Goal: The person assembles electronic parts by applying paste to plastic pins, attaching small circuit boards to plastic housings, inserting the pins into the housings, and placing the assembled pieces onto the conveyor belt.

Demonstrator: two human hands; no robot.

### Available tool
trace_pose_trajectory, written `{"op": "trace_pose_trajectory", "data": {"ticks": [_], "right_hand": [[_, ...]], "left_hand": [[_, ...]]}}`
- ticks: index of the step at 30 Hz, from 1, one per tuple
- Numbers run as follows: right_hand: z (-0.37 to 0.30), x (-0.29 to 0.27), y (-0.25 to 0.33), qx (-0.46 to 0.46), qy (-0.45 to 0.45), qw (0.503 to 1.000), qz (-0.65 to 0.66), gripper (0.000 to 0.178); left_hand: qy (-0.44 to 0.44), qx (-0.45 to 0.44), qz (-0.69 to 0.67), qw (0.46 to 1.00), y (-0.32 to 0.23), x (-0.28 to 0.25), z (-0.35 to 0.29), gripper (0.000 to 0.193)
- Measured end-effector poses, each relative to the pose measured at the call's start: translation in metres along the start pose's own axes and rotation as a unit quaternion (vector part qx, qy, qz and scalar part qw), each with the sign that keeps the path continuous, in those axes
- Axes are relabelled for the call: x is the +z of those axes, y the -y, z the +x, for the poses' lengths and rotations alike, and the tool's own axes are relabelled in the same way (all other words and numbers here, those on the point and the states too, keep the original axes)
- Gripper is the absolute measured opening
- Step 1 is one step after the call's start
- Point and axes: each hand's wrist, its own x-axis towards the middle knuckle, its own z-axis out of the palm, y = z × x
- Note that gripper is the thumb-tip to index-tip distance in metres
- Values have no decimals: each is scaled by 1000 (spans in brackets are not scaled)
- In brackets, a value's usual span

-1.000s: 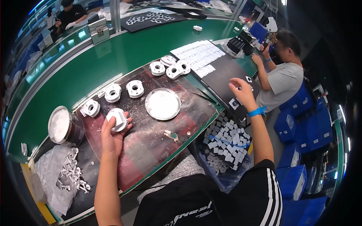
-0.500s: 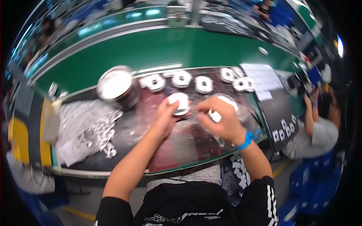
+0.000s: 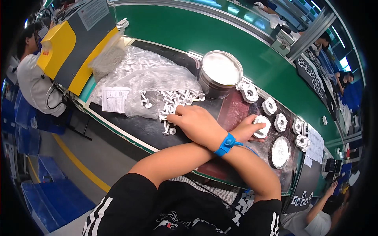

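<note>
My forearms cross, the right over the left. Closed around a round white plastic part (image 3: 263, 119), my left hand (image 3: 245, 129) has its thumb across the top. My right hand (image 3: 199, 124), with a blue wristband (image 3: 226, 144), reaches left to the near edge of a heap of white plastic pins (image 3: 173, 101) with broad round heads. Its fingertips pinch at a pin there, partly hidden by the fingers. The heap spills from a large clear plastic bag (image 3: 151, 74). Several similar white plastic parts (image 3: 269, 106) stand in a bent row beyond my left hand.
A large tin (image 3: 218, 76) with a whitish top stands behind the crossed arms. A shallow round dish (image 3: 280, 152) with white contents lies right of my left hand. Paper sheets (image 3: 314, 145) lie farther right. A yellow and grey machine (image 3: 69, 49) stands left; people sit at both sides.
The view has swung left. My right hand has crossed over my left arm to the pin heap; the small white piece it held is no longer visible. My left hand still holds the round part.
</note>
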Motion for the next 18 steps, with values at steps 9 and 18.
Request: {"op": "trace_pose_trajectory", "data": {"ticks": [9, 18], "right_hand": [[-7, -5, -19, 12, -45, 998, -53, 9], [-96, -46, -12, 149, -286, 947, 17, 13]], "left_hand": [[-25, -4, -5, 1000, 6, 1, 8, 34], [69, 12, -28, 997, 2, -12, -1, 36]]}}
